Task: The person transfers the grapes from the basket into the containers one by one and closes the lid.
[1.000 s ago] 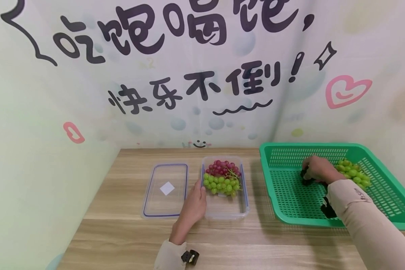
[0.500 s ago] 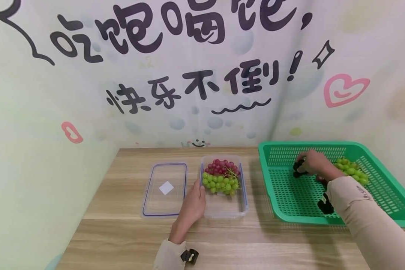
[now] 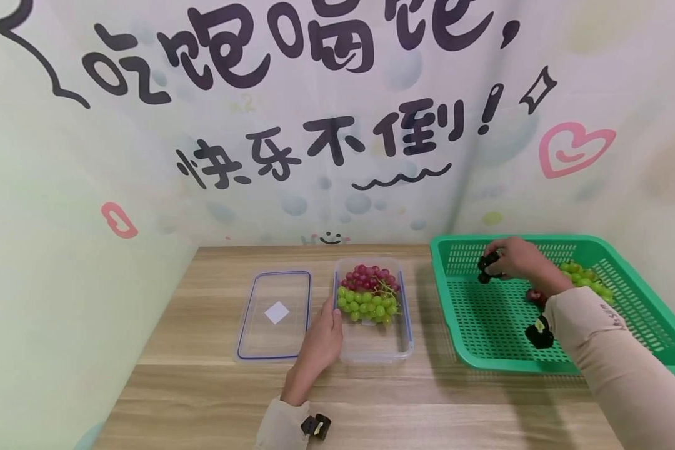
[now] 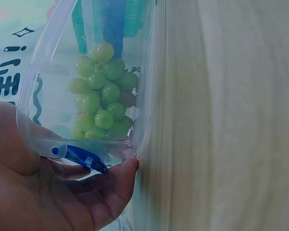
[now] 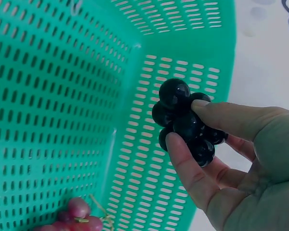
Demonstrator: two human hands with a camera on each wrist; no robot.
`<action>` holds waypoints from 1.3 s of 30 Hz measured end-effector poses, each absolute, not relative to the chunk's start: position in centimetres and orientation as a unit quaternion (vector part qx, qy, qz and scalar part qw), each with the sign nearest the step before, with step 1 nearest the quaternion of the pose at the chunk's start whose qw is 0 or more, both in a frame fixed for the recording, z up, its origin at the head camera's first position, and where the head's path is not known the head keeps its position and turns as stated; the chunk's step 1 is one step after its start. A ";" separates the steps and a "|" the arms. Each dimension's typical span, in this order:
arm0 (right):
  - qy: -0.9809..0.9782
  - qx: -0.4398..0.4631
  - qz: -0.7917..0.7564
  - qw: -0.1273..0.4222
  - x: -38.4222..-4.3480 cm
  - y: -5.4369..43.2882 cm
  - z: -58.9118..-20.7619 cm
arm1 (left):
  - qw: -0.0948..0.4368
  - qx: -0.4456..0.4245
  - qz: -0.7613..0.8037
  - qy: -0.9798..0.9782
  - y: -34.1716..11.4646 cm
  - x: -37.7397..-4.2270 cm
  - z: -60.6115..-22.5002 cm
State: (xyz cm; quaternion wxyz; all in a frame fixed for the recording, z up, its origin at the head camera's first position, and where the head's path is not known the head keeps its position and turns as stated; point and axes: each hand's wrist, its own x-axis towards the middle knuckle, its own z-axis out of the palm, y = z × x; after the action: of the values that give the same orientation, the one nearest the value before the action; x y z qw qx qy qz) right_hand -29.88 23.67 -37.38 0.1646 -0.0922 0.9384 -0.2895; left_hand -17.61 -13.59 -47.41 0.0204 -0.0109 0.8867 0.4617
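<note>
In the head view my right hand (image 3: 519,257) pinches a small bunch of black grapes (image 3: 487,267) inside the left back part of the green basket (image 3: 478,364). The right wrist view shows thumb and fingers around the dark, round grapes (image 5: 185,122), raised off the basket floor. My left hand (image 3: 322,337) holds the left side of a clear plastic container (image 3: 374,357). Its fingers lie by a blue clip (image 4: 84,156) in the left wrist view. Red grapes (image 3: 365,275) fill the container's back, with green grapes (image 3: 368,306) in front of them.
A clear lid (image 3: 275,340) with a blue seal and white label lies left of the container. More green grapes (image 3: 587,281) and red grapes (image 5: 79,211) lie in the basket, partly hidden by the right arm. A printed wall (image 3: 315,212) stands behind the table (image 3: 214,400).
My right hand has lifted the black grapes and moved them left and back within the basket. Red grapes beneath the right wrist have come into sight. My left hand stays on the container.
</note>
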 end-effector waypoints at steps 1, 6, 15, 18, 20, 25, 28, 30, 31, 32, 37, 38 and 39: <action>0.938 -0.093 -0.292 0.163 -29.9 23.6 -37.3 | 0.019 -0.010 0.462 0.887 -13.6 -17.6 -47.4; 0.935 -0.100 -0.302 0.158 -29.9 23.3 -36.8 | 0.015 -0.009 0.463 0.886 -13.7 -17.6 -47.4; 0.924 -0.105 -0.333 0.153 -29.4 22.9 -35.6 | 0.013 -0.006 0.463 0.886 -13.6 -17.4 -47.5; 0.924 -0.102 -0.339 0.145 -29.4 22.7 -35.2 | 0.010 -0.005 0.461 0.887 -13.6 -17.4 -47.5; 0.924 -0.105 -0.341 0.139 -29.5 22.8 -34.9 | 0.008 -0.004 0.459 0.888 -13.6 -17.4 -47.5; 0.919 -0.109 -0.354 0.135 -29.6 22.6 -34.6 | 0.000 0.000 0.455 0.890 -13.6 -17.4 -47.4; 0.917 -0.107 -0.361 0.136 -29.6 22.4 -34.4 | -0.002 0.003 0.454 0.891 -13.6 -17.4 -47.4; 0.915 -0.102 -0.366 0.138 -29.6 22.1 -34.4 | 0.000 0.001 0.455 0.891 -13.6 -17.4 -47.4; 0.914 -0.101 -0.368 0.140 -29.7 22.0 -34.3 | -0.001 0.002 0.454 0.891 -13.6 -17.4 -47.4; 0.913 -0.099 -0.370 0.141 -29.7 21.9 -34.2 | -0.001 0.002 0.454 0.891 -13.6 -17.4 -47.4; 0.908 -0.101 -0.382 0.138 -29.6 21.0 -33.8 | 0.001 0.003 0.456 0.890 -13.6 -17.4 -47.4; 0.907 -0.101 -0.384 0.137 -29.5 20.8 -33.6 | 0.002 0.002 0.456 0.890 -13.6 -17.4 -47.3; 0.907 -0.103 -0.386 0.136 -29.4 20.6 -33.5 | 0.003 0.002 0.457 0.890 -13.6 -17.4 -47.3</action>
State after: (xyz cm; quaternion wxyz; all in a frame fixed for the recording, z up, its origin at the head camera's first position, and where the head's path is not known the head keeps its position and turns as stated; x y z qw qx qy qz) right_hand -29.44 20.64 -33.54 0.1359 -0.1027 0.9066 -0.3862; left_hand -17.42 -13.59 -47.35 0.0026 0.0016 0.8896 0.4568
